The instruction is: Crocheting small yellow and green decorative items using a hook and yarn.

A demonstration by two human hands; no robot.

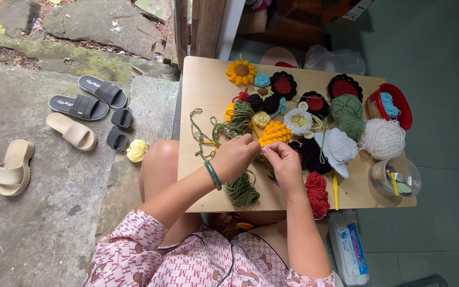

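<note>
Your left hand (233, 158), with a green bangle (213, 175) on its wrist, and your right hand (284, 165) meet just above the near edge of the light wooden worktop (208, 85), close to its middle. Both grips are closed, fingertips pinched together on olive-green yarn (224, 130) right beside a yellow bobbled crochet piece (274, 133); the exact strand between the fingers is too small to make out. The yarn trails loosely away toward the worktop's left edge, and a coil of the same olive-green yarn (241, 190) lies at the near edge below your left wrist.

Just right of your right wrist sits a bundle of red yarn (317, 193), with a yellow crochet hook (336, 190) beside it. Further toward the right edge lie a white yarn ball (382, 138), a green yarn ball (348, 114) and a clear round tub (394, 177) at the near right corner. A red plastic box (398, 103) stands at the far right corner. Along the far edge rest a yellow crochet sunflower (241, 72) and black-and-red crochet flowers (283, 85).

On the concrete ground to the left lie several sandals (78, 106) and a small pale-yellow yarn ball (137, 150).
</note>
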